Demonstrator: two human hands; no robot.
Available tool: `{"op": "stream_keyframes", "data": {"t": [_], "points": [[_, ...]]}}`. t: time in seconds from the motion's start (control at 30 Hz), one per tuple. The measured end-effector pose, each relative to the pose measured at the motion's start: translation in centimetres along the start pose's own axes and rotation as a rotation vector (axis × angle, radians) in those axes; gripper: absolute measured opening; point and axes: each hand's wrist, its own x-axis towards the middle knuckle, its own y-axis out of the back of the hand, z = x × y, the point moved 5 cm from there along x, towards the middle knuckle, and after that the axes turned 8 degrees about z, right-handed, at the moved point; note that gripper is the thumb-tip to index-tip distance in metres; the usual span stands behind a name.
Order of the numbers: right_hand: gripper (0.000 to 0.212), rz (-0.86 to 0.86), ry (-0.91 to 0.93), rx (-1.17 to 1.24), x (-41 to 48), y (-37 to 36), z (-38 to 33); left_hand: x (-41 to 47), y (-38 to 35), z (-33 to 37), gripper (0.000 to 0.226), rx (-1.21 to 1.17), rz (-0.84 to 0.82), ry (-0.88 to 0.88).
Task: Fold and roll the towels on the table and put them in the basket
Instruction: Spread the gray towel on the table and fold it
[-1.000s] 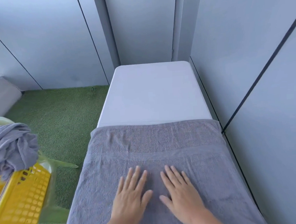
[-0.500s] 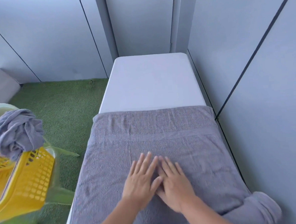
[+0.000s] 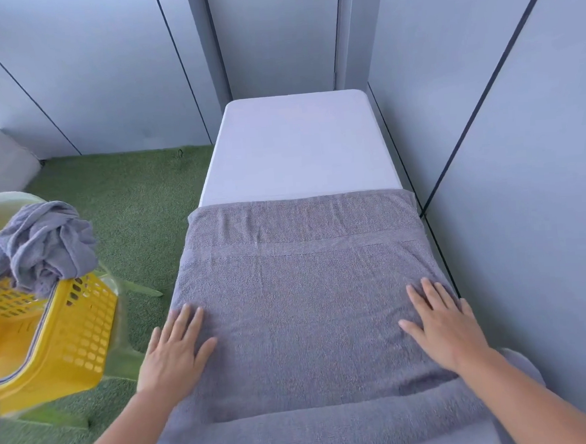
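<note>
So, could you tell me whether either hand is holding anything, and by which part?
Nothing is held: left hand and right hand press flat on the grey towel.

The grey towel (image 3: 306, 289) is looped terry cloth, matt and nubbly, with a flatter woven band near its far end. The worktop (image 3: 297, 146) looks smooth, matt and white. The basket (image 3: 75, 338) is glossy yellow perforated plastic, holding a crumpled grey cloth (image 3: 42, 244). The floor (image 3: 122, 198) is rough green artificial turf. The walls (image 3: 520, 139) are smooth matt grey panels.
</note>
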Motion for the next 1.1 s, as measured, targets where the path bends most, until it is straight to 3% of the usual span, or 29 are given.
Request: {"op": "stream_keyframes", "data": {"t": [0.1, 0.23, 0.3, 0.47, 0.67, 0.83, 0.93, 1.03, 1.1], "points": [[0.082, 0.071, 0.043, 0.041, -1.7, 2.1, -1.9, -1.9, 2.6, 3.9, 0.083, -0.119, 0.026, -0.073], [0.036, 0.269, 0.255, 0.284, -8.9, 3.4, -1.8, -10.9, 3.9, 6.5, 0.068, -0.254, 0.092, -0.328], [0.037, 0.246, 0.305, 0.354, -12.4, 2.5, -0.9, -15.2, 2.7, 5.8, 0.067, -0.269, 0.072, -0.411], [0.062, 0.160, 0.226, 0.273, -15.1, -0.4, 2.0, -16.8, 1.5, 2.6, 0.054, -0.254, 0.097, -0.383], [0.036, 0.112, 0.214, 0.191, -14.3, -1.0, 1.5, -14.5, 2.0, 1.5, 0.039, -0.179, 0.135, -0.352], [0.028, 0.254, 0.212, 0.162, -12.9, 0.0, 0.8, -14.0, 2.1, 1.6, 0.032, -0.162, 0.218, -0.294], [0.005, 0.305, 0.160, 0.155, -12.1, 1.5, 0.2, -13.1, 3.0, 2.0, 0.033, -0.183, 0.242, -0.196], [0.017, 0.327, 0.069, 0.280, -11.7, 1.7, 0.0, -12.5, 3.4, 2.5, 0.023, -0.284, 0.243, -0.195], [0.016, 0.371, 0.138, 0.285, -11.9, 1.5, -0.5, -12.5, 3.2, 2.5, 0.020, -0.309, 0.247, -0.230]]}}
